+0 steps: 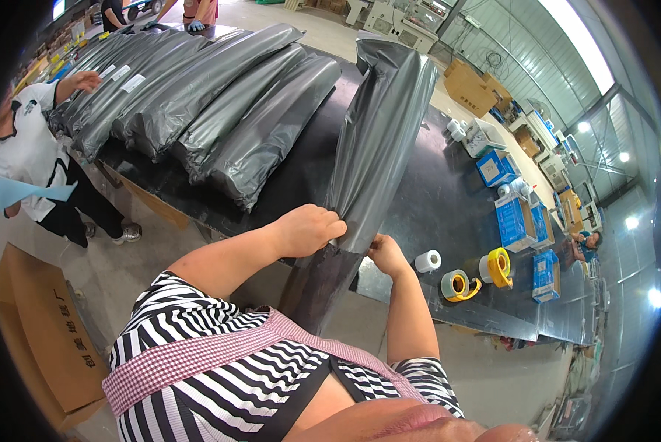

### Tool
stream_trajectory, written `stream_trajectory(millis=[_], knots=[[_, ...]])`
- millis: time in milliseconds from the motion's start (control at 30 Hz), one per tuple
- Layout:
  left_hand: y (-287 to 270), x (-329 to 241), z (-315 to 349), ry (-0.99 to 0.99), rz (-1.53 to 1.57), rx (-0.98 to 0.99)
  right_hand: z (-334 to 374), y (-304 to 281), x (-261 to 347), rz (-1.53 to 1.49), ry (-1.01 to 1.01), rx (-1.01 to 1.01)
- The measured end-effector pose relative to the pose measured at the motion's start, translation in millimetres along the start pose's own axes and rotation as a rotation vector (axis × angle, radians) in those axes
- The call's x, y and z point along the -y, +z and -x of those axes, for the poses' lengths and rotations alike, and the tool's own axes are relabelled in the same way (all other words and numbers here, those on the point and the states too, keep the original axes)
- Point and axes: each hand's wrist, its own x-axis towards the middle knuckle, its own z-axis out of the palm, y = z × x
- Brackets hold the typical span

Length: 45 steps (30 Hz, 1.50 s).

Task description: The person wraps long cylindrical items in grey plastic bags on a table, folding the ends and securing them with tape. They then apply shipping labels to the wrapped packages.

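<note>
A long grey plastic bag (382,140) stretches across the table edge in front of me, pulled partway over a dark, flat-looking item (316,287) whose uncovered end points toward my body. My left hand (312,228) is closed on the left side of the bag's mouth. On the right side of the mouth, the fingers of my right hand (388,255) pinch the plastic. What fills the far part of the bag is hidden. To the left, several stuffed grey bags (275,140) lie side by side, some with white labels (133,82).
The black table (456,206) carries a clear tape roll (428,261), tape dispensers (498,267) and blue boxes (515,221) at right. A person in white (32,136) stands at left near a cardboard box (50,331). Another person's gloved hand (196,26) shows at the far end.
</note>
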Motion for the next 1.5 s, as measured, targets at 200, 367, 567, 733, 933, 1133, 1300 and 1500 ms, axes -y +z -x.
stream_trajectory(millis=[200, 367, 567, 733, 933, 1133, 1300, 1500], knots=[[-3.7, -15.3, -1.2, 0.032, 0.053, -0.047, -17.0, 14.9, -7.2, 0.274, -0.142, -0.091], [4.6, -26.7, -4.2, 0.023, 0.064, 0.102, -48.5, 33.7, -50.1, -0.541, 0.029, 0.048], [6.9, -44.5, 18.0, 0.019, 0.124, 0.334, -25.5, 65.9, -68.5, -0.486, -0.019, 0.151], [-15.6, -12.3, 26.1, -0.167, 0.596, 0.443, 35.0, 30.9, -9.0, 0.163, -0.202, 0.219], [5.5, 116.6, -77.9, -0.579, 1.116, -0.634, -27.3, -79.9, 16.0, -0.963, -0.37, -0.185], [30.2, 79.7, -103.5, -0.634, 1.45, -0.475, -59.7, -27.7, 76.3, -0.931, -0.304, -0.169], [49.1, 61.0, -64.5, -0.652, 1.648, -0.424, -33.6, -0.1, 61.7, -1.003, -0.348, -0.125], [72.8, 56.5, -25.8, -0.665, 1.79, -0.305, -9.1, 35.2, 54.1, -0.9, -0.38, -0.279]])
